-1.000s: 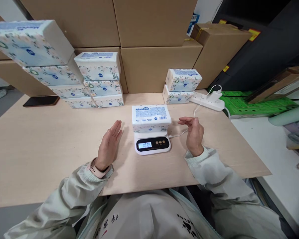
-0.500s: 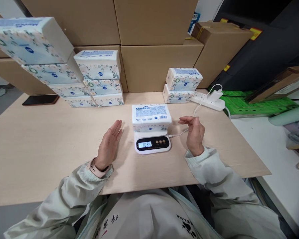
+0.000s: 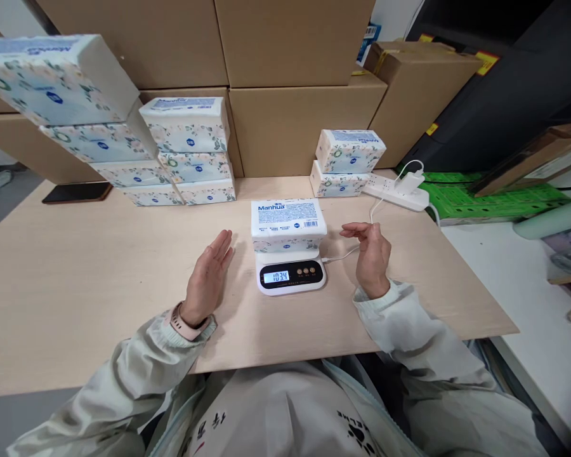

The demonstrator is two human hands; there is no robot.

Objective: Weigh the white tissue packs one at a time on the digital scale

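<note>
While a boxy pack (image 3: 288, 226) tops the rounded scale (image 3: 291, 278), both hands (image 3: 208, 276) (image 3: 373, 261) show wide grips.

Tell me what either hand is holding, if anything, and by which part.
Nothing: left hand and right hand are open, apart from the tissue pack on the scale.

A white, oblong, film-wrapped pack (image 3: 288, 225) is resting on a white, flat plastic scale (image 3: 292, 278), which is standing on a pale, rectangular wooden table (image 3: 99, 285). The bare left hand (image 3: 208, 278) and bare right hand (image 3: 372, 260) are flanking the scale. Behind to the left, a four-high column (image 3: 98, 141) of white, film-wrapped packs is standing beside a three-high column (image 3: 196, 166); a dark, flat, rectangular phone (image 3: 76, 193) is lying farther left. Behind to the right, a two-high column (image 3: 347, 162) is standing just left of a white, oblong plastic power strip (image 3: 394, 193). Brown, boxy cardboard cartons (image 3: 295, 120) are standing behind the columns.
</note>
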